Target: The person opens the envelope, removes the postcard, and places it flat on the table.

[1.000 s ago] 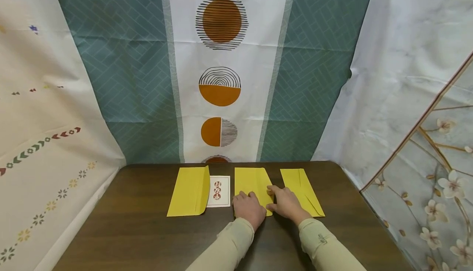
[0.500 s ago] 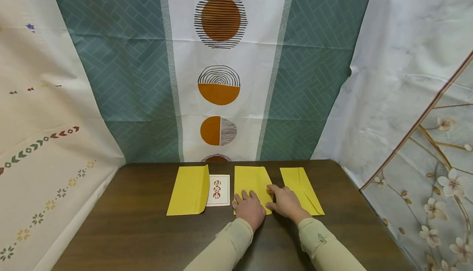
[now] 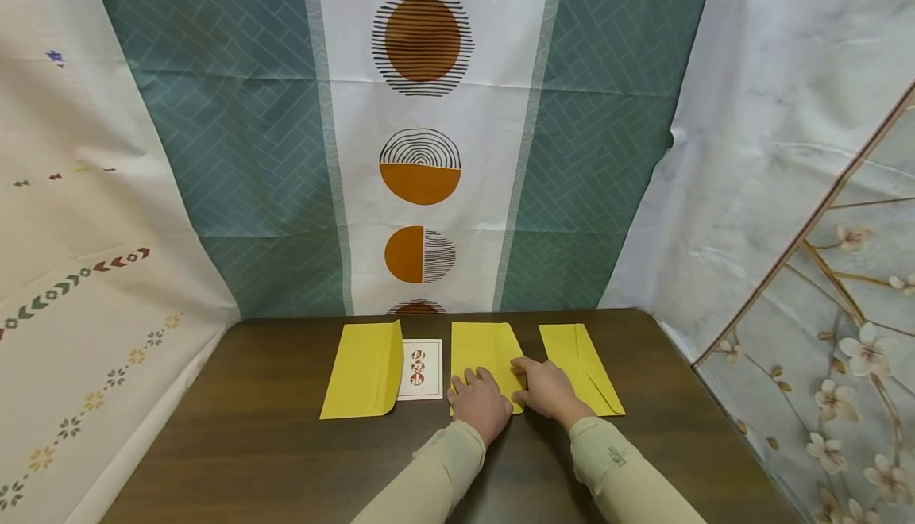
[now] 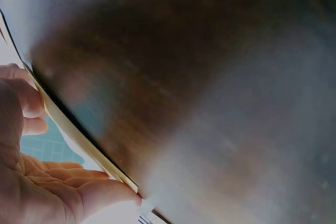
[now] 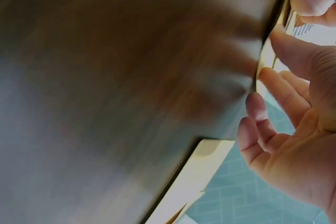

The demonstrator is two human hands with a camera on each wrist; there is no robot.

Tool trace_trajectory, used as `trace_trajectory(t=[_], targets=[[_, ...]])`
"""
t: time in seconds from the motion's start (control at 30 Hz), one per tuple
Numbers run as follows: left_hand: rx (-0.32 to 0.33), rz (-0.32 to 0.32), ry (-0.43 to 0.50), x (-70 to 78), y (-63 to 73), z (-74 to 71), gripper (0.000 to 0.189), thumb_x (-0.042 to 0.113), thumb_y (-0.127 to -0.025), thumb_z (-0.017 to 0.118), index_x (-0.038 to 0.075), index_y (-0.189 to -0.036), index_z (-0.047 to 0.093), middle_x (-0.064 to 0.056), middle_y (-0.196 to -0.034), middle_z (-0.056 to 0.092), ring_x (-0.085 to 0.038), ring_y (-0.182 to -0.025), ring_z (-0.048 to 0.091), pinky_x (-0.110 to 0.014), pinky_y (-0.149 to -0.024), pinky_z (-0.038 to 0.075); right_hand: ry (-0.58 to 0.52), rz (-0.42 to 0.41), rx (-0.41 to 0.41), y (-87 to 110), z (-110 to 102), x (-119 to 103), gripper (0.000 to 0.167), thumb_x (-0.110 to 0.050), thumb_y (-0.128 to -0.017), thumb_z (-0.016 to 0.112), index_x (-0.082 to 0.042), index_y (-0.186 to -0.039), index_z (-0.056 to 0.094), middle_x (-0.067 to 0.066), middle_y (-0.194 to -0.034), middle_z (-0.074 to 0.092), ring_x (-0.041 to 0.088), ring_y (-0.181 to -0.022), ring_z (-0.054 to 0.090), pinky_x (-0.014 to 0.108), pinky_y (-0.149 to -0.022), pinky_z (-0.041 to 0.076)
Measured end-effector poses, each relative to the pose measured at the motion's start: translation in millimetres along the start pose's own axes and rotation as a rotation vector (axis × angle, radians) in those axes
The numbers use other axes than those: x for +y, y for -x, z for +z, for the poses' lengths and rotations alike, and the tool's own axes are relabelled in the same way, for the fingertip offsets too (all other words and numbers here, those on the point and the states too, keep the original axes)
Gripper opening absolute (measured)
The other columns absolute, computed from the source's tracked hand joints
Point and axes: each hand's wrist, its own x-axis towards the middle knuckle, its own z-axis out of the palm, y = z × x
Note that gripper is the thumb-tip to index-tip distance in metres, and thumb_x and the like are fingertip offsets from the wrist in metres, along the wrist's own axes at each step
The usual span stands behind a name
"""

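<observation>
A yellow envelope [image 3: 475,345] lies flat on the dark wooden table, between two others. My left hand [image 3: 480,403] rests on its near left part, fingers spread and straight. In the left wrist view the envelope [image 4: 79,135] shows edge-on beside that hand [image 4: 52,182]. My right hand [image 3: 550,389] touches the envelope's right edge with thumb and index finger set apart. From the right wrist, this hand's [image 5: 304,124] other fingers bend loosely off the paper, near the right-hand envelope [image 5: 194,177].
At the left lies another yellow envelope [image 3: 360,369] with its side flap raised, beside a white card [image 3: 420,385] with red print. A third yellow envelope [image 3: 582,365] lies at the right, partly behind my right hand. Patterned cloths hang behind the table [image 3: 286,460] and along both sides.
The fingers of my left hand have spread apart on the middle envelope. My right hand stays at its right edge, and the envelopes and card keep their places.
</observation>
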Motion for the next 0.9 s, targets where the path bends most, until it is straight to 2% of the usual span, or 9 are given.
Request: trace_trajectory(t=[0.1, 0.23, 0.37, 0.5, 0.6, 0.73, 0.9], targets=[[0.017, -0.005, 0.015, -1.9, -1.4, 3.2, 0.061, 0.038, -0.093, 0.072, -0.007, -0.134, 0.063, -0.028, -0.13, 0.067, -0.053, -0.123, 0.062, -0.065, -0.101, 0.055, -0.07, 0.004, -0.013, -5.8, 2.2, -3.0, 0.059, -0.016, -0.087, 0.089, -0.007, -0.14, 0.066, 0.009, -0.132, 0.076, 0.037, -0.122, 0.07, 0.056, -0.106, 0.054], [0.038, -0.006, 0.03, -3.7, -0.9, 7.6, 0.066, 0.039, -0.092, 0.074, -0.008, -0.136, 0.061, -0.029, -0.132, 0.066, -0.052, -0.123, 0.062, -0.065, -0.102, 0.055, -0.251, 0.026, -0.042, -12.4, 7.1, -5.1, 0.056, -0.003, -0.087, 0.085, -0.002, -0.14, 0.066, 0.014, -0.133, 0.076, 0.037, -0.128, 0.069, 0.055, -0.11, 0.053], [0.094, -0.001, 0.04, -3.9, 0.7, 10.8, 0.065, 0.038, -0.09, 0.076, -0.009, -0.132, 0.061, -0.029, -0.131, 0.067, -0.052, -0.12, 0.063, -0.065, -0.098, 0.056, -0.455, 0.11, -0.067, -17.1, 10.0, -7.1, 0.056, 0.001, -0.089, 0.08, 0.0, -0.142, 0.064, 0.017, -0.13, 0.077, 0.036, -0.126, 0.071, 0.05, -0.102, 0.059], [0.106, -0.007, 0.045, -2.6, 0.5, 10.0, 0.062, 0.035, -0.09, 0.074, -0.009, -0.132, 0.061, -0.029, -0.131, 0.066, -0.052, -0.119, 0.063, -0.065, -0.097, 0.056, -0.658, 0.233, -0.049, -18.8, 10.1, -9.6, 0.062, 0.001, -0.089, 0.079, 0.005, -0.147, 0.058, 0.02, -0.125, 0.078, 0.032, -0.115, 0.076, 0.04, -0.085, 0.064], [0.09, -0.007, 0.038, -2.4, 0.7, 8.6, 0.063, 0.036, -0.092, 0.073, -0.01, -0.134, 0.059, -0.029, -0.133, 0.065, -0.052, -0.12, 0.063, -0.064, -0.097, 0.055, -0.74, 0.309, -0.042, -17.7, 9.6, -12.6, 0.066, -0.002, -0.089, 0.08, 0.007, -0.149, 0.054, 0.019, -0.117, 0.079, 0.023, -0.09, 0.077, 0.033, -0.074, 0.062], [0.098, 0.006, 0.022, -2.8, 1.8, 7.4, 0.067, 0.04, -0.092, 0.074, -0.01, -0.135, 0.059, -0.028, -0.133, 0.066, -0.051, -0.12, 0.064, -0.063, -0.096, 0.057, -0.814, 0.376, -0.065, -18.6, 11.5, -14.6, 0.066, -0.006, -0.094, 0.079, 0.006, -0.153, 0.051, 0.014, -0.101, 0.076, 0.012, -0.063, 0.065, 0.027, -0.062, 0.058], [0.118, 0.015, -0.006, -2.9, 2.7, 6.8, 0.068, 0.044, -0.094, 0.074, -0.008, -0.135, 0.06, -0.027, -0.133, 0.067, -0.049, -0.12, 0.066, -0.061, -0.096, 0.058, -0.946, 0.408, -0.094, -21.5, 14.5, -12.4, 0.068, -0.006, -0.099, 0.074, 0.003, -0.159, 0.043, 0.012, -0.089, 0.074, 0.009, -0.06, 0.067, 0.023, -0.057, 0.056]])
